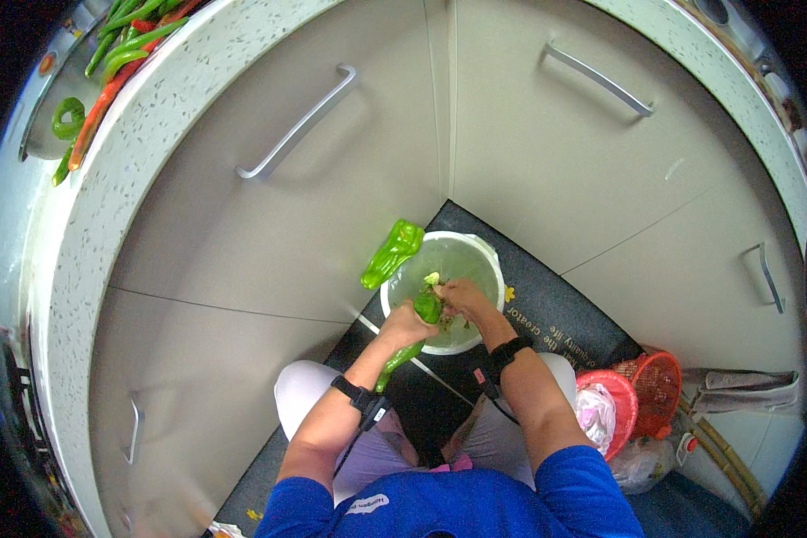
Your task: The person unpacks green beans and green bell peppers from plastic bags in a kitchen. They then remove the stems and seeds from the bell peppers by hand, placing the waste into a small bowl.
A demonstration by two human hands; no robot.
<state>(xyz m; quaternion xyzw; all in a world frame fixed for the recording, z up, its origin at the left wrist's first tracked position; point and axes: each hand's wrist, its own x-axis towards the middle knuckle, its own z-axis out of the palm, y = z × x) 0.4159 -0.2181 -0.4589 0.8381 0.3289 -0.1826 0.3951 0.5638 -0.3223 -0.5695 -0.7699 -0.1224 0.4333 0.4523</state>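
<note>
My left hand [407, 326] grips a long green pepper [428, 308]. Its tapering end shows below the wrist, though I cannot tell whether that is the same pepper. At the pepper's upper end, the bent fingers of my right hand [464, 299] pinch its edge; the fingertips are partly hidden. Both hands are over a round white bin [494, 262] lined with a thin clear bag. Pale and brownish pepper scraps [433, 278] show beside my fingers. Another green pepper [393, 254] overlaps the bin's left rim; what supports it is unclear.
Beige cabinet doors [350, 222] meet in a corner behind the bin, which stands on a dark printed mat [545, 302]. Red and green chillies [124, 54] lie on the speckled counter [175, 101]. Right of my knee are red plastic baskets [656, 390] and a clear bag [642, 464].
</note>
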